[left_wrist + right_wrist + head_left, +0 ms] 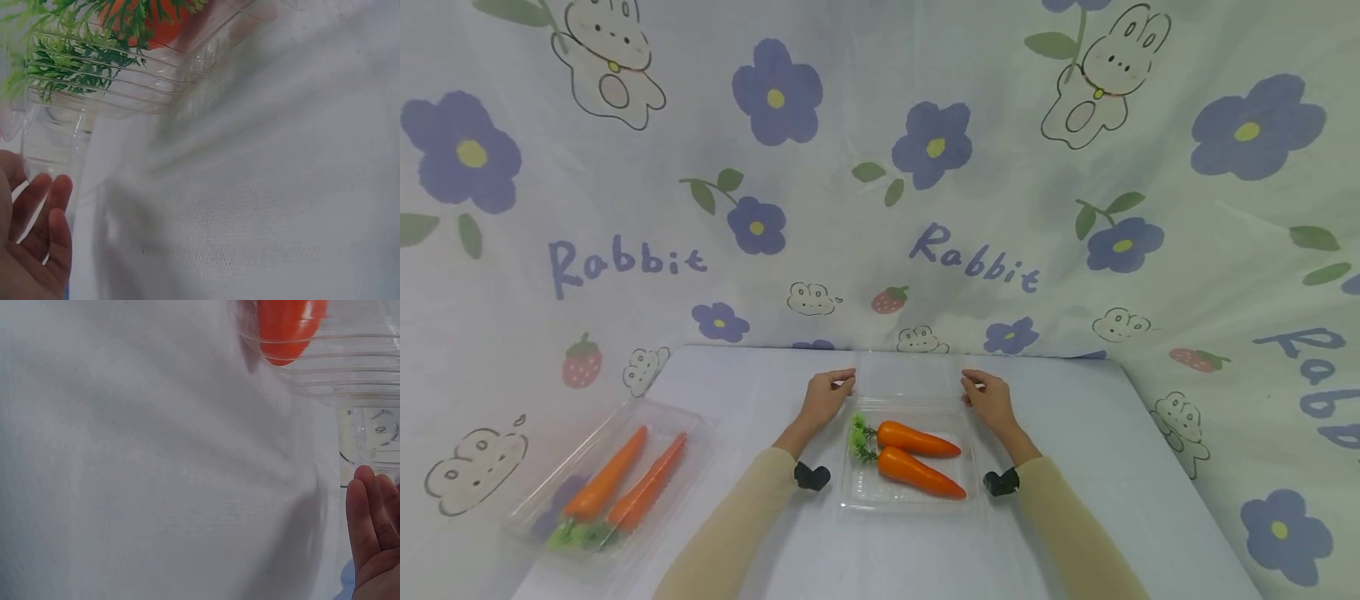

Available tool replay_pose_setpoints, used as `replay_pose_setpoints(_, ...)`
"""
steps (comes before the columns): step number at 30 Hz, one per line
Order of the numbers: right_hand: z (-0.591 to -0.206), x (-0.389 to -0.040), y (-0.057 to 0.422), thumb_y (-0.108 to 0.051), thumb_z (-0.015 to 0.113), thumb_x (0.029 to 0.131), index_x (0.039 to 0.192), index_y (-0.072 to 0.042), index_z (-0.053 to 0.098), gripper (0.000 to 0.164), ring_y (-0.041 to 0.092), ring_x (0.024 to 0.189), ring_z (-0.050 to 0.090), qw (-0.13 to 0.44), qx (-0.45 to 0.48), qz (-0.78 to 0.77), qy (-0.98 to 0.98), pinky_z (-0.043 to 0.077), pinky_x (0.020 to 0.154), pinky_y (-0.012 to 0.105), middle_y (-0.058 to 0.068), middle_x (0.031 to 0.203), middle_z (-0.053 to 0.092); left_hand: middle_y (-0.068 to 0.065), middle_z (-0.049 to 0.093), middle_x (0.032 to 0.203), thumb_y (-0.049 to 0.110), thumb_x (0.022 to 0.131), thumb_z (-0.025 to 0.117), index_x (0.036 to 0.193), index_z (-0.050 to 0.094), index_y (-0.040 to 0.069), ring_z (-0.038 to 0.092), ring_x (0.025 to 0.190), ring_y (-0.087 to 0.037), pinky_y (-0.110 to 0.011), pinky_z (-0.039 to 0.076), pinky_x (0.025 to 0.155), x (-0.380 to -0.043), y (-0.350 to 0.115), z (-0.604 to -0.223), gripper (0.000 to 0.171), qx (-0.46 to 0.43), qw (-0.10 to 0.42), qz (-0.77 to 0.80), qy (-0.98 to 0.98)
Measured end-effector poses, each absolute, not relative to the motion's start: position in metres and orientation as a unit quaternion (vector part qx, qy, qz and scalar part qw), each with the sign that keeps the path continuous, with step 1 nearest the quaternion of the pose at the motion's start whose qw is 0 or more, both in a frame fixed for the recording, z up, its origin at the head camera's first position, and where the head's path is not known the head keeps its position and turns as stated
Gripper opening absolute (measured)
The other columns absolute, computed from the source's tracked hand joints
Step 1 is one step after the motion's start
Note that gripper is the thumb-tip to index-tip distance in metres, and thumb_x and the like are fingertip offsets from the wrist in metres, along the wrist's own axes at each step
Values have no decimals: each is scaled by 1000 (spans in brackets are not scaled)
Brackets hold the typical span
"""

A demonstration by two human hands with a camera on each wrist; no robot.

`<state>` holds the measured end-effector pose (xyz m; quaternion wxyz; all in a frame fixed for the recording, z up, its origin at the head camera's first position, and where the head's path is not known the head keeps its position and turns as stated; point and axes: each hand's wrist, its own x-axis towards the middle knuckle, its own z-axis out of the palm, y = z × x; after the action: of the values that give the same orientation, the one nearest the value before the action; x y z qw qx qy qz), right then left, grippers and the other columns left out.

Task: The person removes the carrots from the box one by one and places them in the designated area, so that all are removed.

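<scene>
- I saw a closed clear box [664, 419] at left, carrot pair [606, 487] inside.
- Open box [867, 493] sat on the table [1075, 517], holding two carrots [917, 472].
- Left hand [826, 396] and right hand [994, 400] pinched opposite edges of its lid [907, 377].
- Printed cloth [850, 50] hung behind.

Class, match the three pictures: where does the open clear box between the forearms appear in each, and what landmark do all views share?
Head: the open clear box is low, near the middle.
Left wrist: upper left, its ribbed side cut off by the frame.
Right wrist: upper right corner, also cut off.
Shared landmark: orange carrot inside the box.
</scene>
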<state>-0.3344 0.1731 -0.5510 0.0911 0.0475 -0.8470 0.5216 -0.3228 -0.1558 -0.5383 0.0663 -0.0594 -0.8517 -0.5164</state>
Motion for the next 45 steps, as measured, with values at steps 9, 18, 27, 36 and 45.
replay_pose_setpoints(9,-553,-334,172,-12,60,97,120,3,66,28,17,65,65,83,38,524,-847,56,60,27,16,96,67,-14,70,97,14,98,60,122,66,-1,64,74,-24,-24,43,52,-321,-156,-540,29,-54,61,-517,-852)
replay_pose_setpoints(18,-553,-333,171,-13,60,97,120,3,66,29,17,65,65,83,42,533,-841,56,60,27,17,95,68,-14,69,103,15,99,58,123,65,0,65,79,-23,-25,48,59,-320,-156,-540,30,-49,56,-515,-854)
replay_pose_setpoints(27,-552,-334,171,-15,60,97,118,2,67,27,18,64,64,81,30,531,-843,55,59,25,15,95,68,-14,62,123,20,102,53,132,59,4,66,89,-22,-34,54,74,-315,-156,-543,35,-46,30,-526,-849)
replay_pose_setpoints(36,-543,-330,179,-15,60,98,118,2,67,27,24,73,68,94,31,501,-860,57,64,30,17,99,68,-17,56,131,18,101,54,135,57,5,66,98,-29,-40,54,79,-304,-157,-540,36,-44,29,-544,-838)
replay_pose_setpoints(45,-534,-315,192,-14,62,96,111,3,69,24,24,74,69,128,67,471,-870,55,61,29,15,99,70,-19,55,133,18,99,57,138,54,6,62,105,-33,-44,54,84,-286,-158,-541,41,-46,19,-529,-847)
